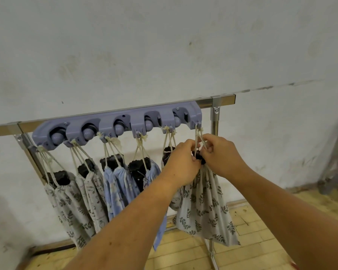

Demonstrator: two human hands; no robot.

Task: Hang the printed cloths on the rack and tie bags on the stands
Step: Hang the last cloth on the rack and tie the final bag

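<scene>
A purple hook holder (113, 121) is fixed along the metal rack bar (205, 103). Several printed drawstring bags hang from its hooks by cream cords. The rightmost one, a leaf-print bag (203, 207), hangs from the last hook (198, 125). My left hand (180, 162) grips this bag's gathered dark neck and its cord. My right hand (220, 152) pinches the cream cord (198, 136) just below the hook. A grey leaf bag (70, 203) hangs at the far left and a blue bag (119, 190) in the middle.
The rack stands against a stained white wall (164, 45) on a yellow tiled floor (261, 221). Its right upright (214, 121) is just behind my hands. A grey piece of furniture (336, 162) stands at the right edge.
</scene>
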